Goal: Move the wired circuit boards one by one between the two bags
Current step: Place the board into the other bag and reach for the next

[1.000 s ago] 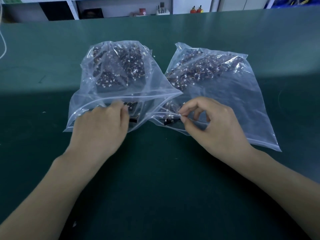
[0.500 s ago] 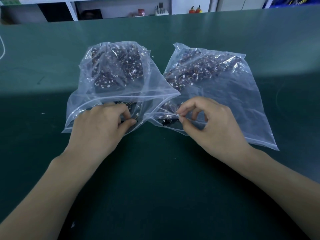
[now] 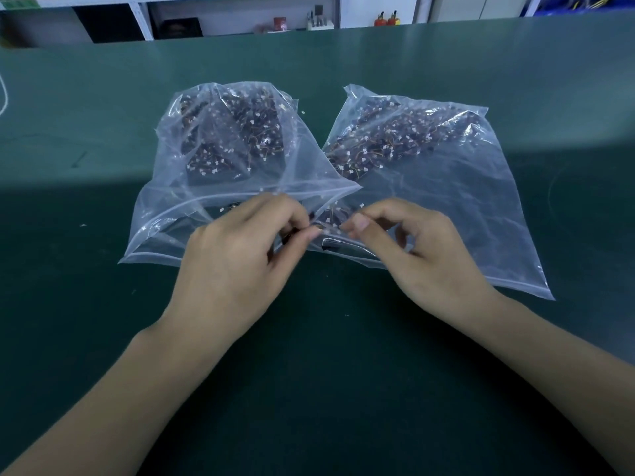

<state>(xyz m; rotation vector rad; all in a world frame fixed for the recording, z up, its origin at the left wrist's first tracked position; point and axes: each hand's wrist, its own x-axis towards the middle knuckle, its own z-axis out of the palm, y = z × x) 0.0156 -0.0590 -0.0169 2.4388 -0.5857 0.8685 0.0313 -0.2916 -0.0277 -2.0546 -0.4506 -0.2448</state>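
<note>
The wired circuit boards [image 3: 237,139] lie in two heaps, one at the far end of each clear plastic bag. The left bag [image 3: 161,214] and the right bag [image 3: 464,214] rest side by side on the green tabletop [image 3: 326,372], roughly at its middle, with their open mouths toward the near edge and their inner corners overlapping. A few loose boards sit just inside the mouths, where my hands meet.

My left hand [image 3: 237,266] has thumb and forefinger closed in a pinch at the overlap of the two mouths. It appears to hold a small board or its lead, but the item is too small and too covered to confirm. My right hand [image 3: 415,255] is close beside it, thumb and forefinger tips drawn together near the same spot, the other fingers loosely curled. Whether it grips plastic film, a wire, or nothing, I cannot tell. The two hands are nearly touching at the fingertips.

Handling assessment: each board looks very light and stiff, with thin, limp wires ending in small white connectors. The wires are likely to snag on neighbours and drag several out together. I judge the board's edge the safer hold, not the wire, since a pull there could strain the solder joints. The bag film is slippery and slack and needs holding open.

Beyond the far edge stand shelves [image 3: 240,15] holding small items.
</note>
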